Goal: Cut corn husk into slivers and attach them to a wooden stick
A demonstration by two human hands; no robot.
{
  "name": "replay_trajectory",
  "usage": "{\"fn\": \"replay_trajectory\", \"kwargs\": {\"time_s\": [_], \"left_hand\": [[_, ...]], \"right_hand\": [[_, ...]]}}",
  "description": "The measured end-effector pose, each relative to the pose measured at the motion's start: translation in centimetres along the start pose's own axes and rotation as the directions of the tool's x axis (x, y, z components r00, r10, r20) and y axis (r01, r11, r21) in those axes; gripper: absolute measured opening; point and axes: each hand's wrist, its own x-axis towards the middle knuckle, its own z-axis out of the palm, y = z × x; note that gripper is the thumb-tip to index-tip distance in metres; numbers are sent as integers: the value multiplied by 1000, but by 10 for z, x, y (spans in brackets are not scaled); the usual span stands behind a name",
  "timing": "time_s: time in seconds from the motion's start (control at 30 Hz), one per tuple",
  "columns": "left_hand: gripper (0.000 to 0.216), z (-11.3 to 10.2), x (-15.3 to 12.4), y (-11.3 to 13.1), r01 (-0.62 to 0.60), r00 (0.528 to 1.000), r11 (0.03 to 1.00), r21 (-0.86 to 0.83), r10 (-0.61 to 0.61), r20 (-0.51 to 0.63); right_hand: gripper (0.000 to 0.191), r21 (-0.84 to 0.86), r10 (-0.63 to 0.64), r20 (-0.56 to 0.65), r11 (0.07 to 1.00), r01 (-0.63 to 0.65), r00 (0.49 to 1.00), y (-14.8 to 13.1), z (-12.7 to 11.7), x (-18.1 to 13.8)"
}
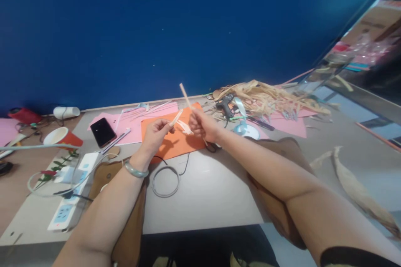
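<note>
My left hand [158, 131] pinches a narrow pale strip [176, 117], perhaps dried husk, between thumb and fingertips; its free end points up and right. Wrapped in my right hand [202, 125] is a thin light-coloured stick [186, 95], slanting up and left out of the fist. Between the hands shows another whitish strip [184, 127]; whether it is held or lies on the paper, I cannot tell. Both hands are over an orange sheet [171, 148] on the table.
Behind my right hand are a black glue gun [226, 106] and a heap of dried strips [260, 94]. To the left sit a phone [103, 132], a paper cup [62, 137] and a power strip [75, 192]. A looped cable [153, 185] lies near the front.
</note>
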Motion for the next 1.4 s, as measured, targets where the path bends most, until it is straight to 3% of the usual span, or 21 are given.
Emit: {"fn": "replay_trajectory", "kwargs": {"time_s": [0.13,0.23,0.47,0.67,0.77,0.9,1.03,1.13,1.3,1.4], "left_hand": [[21,5,-2,-3,40,999,999,15,-41,32],[22,8,-4,-4,55,997,998,35,-57,51],[21,10,-4,-5,55,997,995,82,-60,53],[21,7,-1,-8,-11,995,997,72,4,102],[21,4,0,-7,-14,995,998,55,9,100],[20,1,1,-7,-12,996,1000,4,12,90],[20,-2,1,-7,2,997,1000,-12,-2,72],[20,-1,1,-6,14,998,1000,-17,-13,55],[22,4,-1,-4,46,997,999,-6,-45,58],[24,6,-2,-4,69,995,997,28,-71,68]], "right_hand": [[50,-399,-72,-77,916,35,994,23,14,3],[53,-502,-104,-78,863,50,992,32,23,2],[54,-349,55,-67,934,-75,996,28,25,0],[51,-148,256,128,960,-237,958,18,18,-3],[48,-43,267,240,964,-264,933,11,15,-5],[47,26,222,267,971,-237,938,0,9,-9],[49,89,131,242,984,-157,961,-14,0,-11],[51,115,48,147,991,-65,988,-16,-5,-9],[56,-212,146,-90,964,-163,985,9,6,-2],[56,-373,68,-92,922,-98,993,23,18,-2]]}}
